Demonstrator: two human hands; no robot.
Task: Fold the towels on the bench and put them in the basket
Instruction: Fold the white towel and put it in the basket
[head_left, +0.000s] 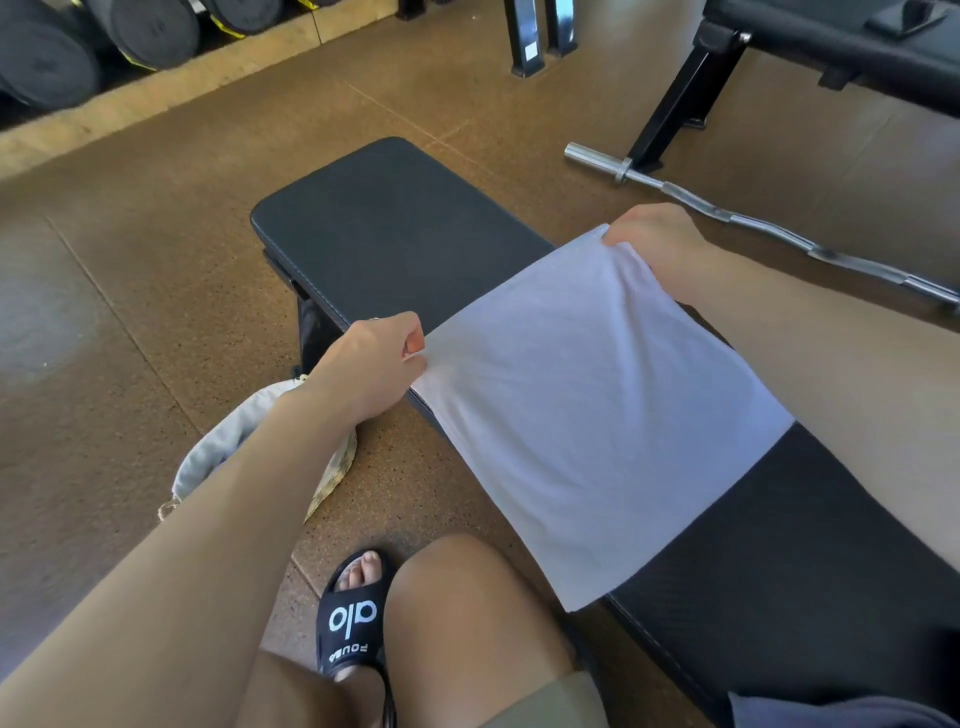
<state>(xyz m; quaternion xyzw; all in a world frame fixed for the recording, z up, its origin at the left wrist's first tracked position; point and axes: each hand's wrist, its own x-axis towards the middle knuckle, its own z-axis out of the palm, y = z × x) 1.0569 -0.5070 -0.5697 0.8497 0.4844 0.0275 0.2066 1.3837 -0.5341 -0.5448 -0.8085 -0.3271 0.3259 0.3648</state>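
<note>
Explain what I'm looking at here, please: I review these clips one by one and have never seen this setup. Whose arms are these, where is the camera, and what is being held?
There is no machine: a person does the task with bare hands, and the one camera sits on their head, looking forward and down. The left hand and the right hand each pinch a far corner of a white towel with curled fingers. The towel lies across a black padded bench, its near edge hanging off the side. On the floor beside the bench, partly behind the left arm, is a basket with a pale cloth lining. A curl bar lies on the floor beyond.
</note>
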